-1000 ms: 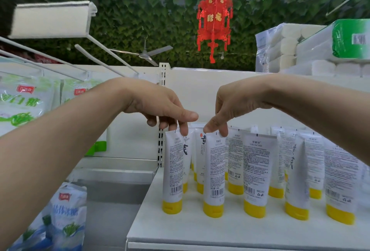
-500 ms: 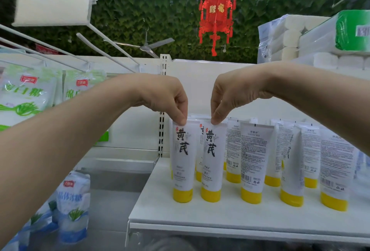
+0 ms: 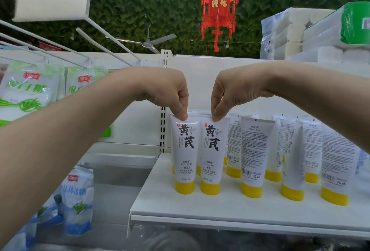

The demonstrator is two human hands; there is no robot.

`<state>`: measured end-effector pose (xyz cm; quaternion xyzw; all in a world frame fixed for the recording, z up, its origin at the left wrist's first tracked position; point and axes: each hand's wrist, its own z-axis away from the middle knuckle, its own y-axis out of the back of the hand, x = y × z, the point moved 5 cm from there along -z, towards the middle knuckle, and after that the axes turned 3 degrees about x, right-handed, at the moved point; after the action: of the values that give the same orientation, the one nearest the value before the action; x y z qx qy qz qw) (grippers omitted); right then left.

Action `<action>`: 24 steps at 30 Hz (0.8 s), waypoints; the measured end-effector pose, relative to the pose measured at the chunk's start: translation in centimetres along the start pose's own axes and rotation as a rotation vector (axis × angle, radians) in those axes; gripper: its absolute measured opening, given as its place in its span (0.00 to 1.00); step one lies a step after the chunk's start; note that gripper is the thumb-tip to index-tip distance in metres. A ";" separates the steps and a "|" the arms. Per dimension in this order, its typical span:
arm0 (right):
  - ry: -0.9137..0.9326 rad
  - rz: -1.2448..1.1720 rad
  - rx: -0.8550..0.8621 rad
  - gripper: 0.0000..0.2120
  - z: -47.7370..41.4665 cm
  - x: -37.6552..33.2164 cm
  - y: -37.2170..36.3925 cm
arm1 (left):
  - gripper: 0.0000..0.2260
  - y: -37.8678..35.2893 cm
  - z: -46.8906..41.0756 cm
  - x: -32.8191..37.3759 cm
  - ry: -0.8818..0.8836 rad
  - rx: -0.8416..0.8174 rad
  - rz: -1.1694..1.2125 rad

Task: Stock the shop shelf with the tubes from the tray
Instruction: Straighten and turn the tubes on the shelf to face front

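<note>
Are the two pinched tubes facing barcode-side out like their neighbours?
No: the left tube and right tube show large black characters, while the neighbouring tube shows a barcode.

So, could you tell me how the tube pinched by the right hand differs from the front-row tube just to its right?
The pinched tube shows its front, with big black characters; the neighbour tube shows its back, with fine print and a barcode. The right hand pinches the pinched tube's top edge; no hand touches the neighbour tube. The left hand pinches the leftmost tube. Both are white with yellow caps, standing cap-down on the shelf.
</note>
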<state>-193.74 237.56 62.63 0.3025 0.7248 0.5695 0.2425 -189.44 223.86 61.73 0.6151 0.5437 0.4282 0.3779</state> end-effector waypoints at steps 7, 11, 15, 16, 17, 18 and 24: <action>-0.005 0.003 0.007 0.05 -0.1 -0.1 0.0 | 0.05 0.2 -0.1 -0.4 0.017 0.003 -0.007; -0.003 0.010 0.011 0.04 0.0 -0.2 0.0 | 0.04 0.2 -0.1 -0.5 0.009 0.000 -0.006; -0.005 0.037 0.024 0.04 -0.1 -0.2 0.0 | 0.04 0.0 -0.3 -0.8 0.009 -0.015 0.016; -0.008 0.043 0.025 0.05 -0.1 -0.2 0.0 | 0.04 0.0 -0.3 -0.9 0.009 -0.019 0.026; -0.010 0.049 0.025 0.05 -0.1 -0.2 0.0 | 0.05 -0.1 -0.3 -1.0 0.011 -0.022 0.033; -0.011 0.057 0.026 0.04 -0.1 -0.3 0.1 | 0.05 -0.1 -0.4 -1.1 0.013 -0.027 0.035; -0.016 0.083 0.022 0.05 -0.3 -0.5 0.0 | 0.06 -0.4 -0.8 -2.1 0.030 -0.084 0.061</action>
<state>-193.57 237.03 62.73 0.3395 0.7160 0.5686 0.2210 -190.37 221.80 61.42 0.6085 0.5119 0.4710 0.3819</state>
